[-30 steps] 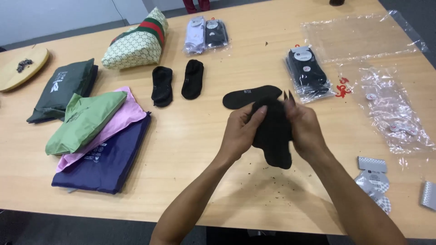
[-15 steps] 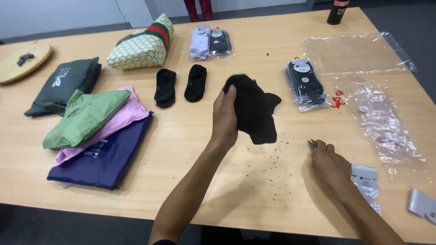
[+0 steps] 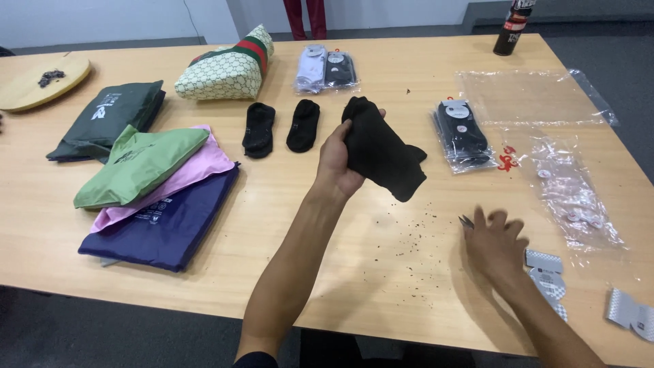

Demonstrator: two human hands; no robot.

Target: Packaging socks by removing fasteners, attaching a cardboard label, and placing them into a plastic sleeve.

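Taking the two loose socks (image 3: pixel 281 127) near the middle of the table (image 3: pixel 204 286) as the landmark: far to their left a round wooden tray (image 3: pixel 30 83) sat at the table's corner, and nearer on that side lay a dark green pouch (image 3: pixel 109 119), then a stack of a light green pouch (image 3: pixel 139 165) on a pink one (image 3: pixel 197 167) on a navy one (image 3: pixel 167 221). Just behind and left of the socks stood a patterned bag (image 3: pixel 228 68), and behind them to the right a packet of grey and black socks (image 3: pixel 325 69). Right of the socks, the left hand (image 3: pixel 335 160) was closed around a bunch of black socks (image 3: pixel 385 150), held up off the table. Farther right lay a sealed pack of black socks (image 3: pixel 462 133), two clear plastic bags (image 3: pixel 545 136) that looked emptied, and a dark bottle (image 3: pixel 512 27) at the far edge. The right hand (image 3: pixel 496 240) rested in front and well right of the socks, fingers spread loosely on the table; something small and thin (image 3: pixel 466 221) showed at its thumb side, though I could not tell what it was or whether it was gripped. Silver card labels (image 3: pixel 545 262) lay just beside that hand. By my judgement the unpacking was partly through: one pair laid out, one bunch in hand and not yet set down, two packs unopened.
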